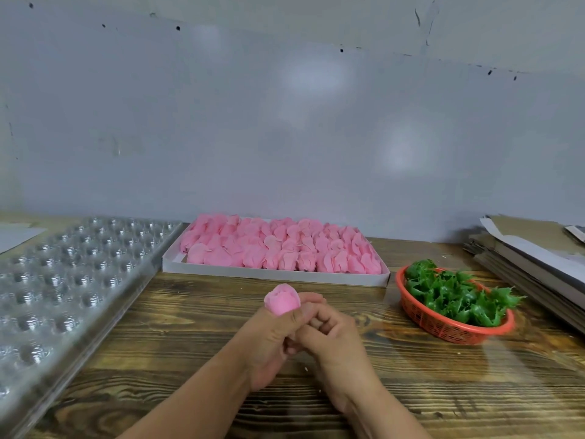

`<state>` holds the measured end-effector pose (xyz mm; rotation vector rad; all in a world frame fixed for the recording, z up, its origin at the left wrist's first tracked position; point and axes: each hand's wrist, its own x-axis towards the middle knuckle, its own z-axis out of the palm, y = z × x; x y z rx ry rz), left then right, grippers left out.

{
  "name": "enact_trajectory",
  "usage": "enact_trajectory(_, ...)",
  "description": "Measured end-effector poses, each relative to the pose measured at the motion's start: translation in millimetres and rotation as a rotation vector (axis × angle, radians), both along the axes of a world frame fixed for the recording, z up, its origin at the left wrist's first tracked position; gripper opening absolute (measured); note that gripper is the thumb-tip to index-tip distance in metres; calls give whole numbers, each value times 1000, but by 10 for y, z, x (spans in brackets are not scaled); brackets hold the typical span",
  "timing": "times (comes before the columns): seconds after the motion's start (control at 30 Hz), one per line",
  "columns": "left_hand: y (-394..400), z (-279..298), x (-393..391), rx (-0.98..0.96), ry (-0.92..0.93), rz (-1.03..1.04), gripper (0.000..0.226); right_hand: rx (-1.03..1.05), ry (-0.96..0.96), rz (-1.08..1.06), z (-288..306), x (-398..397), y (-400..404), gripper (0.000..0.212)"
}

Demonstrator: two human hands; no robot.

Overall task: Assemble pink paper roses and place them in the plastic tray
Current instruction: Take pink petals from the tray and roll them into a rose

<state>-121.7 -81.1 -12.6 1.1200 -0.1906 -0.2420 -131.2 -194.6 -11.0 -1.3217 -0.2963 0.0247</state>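
Grey wall (285, 106) behind a wood-grain surface (196, 359). Far left: clear plastic tray (63, 280) with rows of round cavities. Centre rear: white box (275, 275) packed with pink paper petals (278, 248). Right edge: stacked cardboard sheets (531, 258). Right of centre: red mesh basket (443, 327) holding green leaf pieces (456, 296). Foreground: left hand (272, 340) with fingers curled around a pink paper rose (282, 300), which stands above the fist, over the surface and apart from the tray; right hand (335, 340) touching the left, fingers curled near the stem end, its grasp not discernible.
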Motion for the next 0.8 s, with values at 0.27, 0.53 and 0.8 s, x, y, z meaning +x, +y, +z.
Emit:
enact_trajectory(0.27, 14, -10, -2, 33, 35, -58, 73, 252, 289, 254, 19, 12, -45, 18)
enact_trajectory(0.53, -84, -18, 26, -55, 109, 181, 33, -234, -103, -86, -86, 12, 60, 37)
enact_trajectory(0.8, -45, 35, -30, 75, 57, 85, 42, -91, 63, 13, -23, -9, 14, 15)
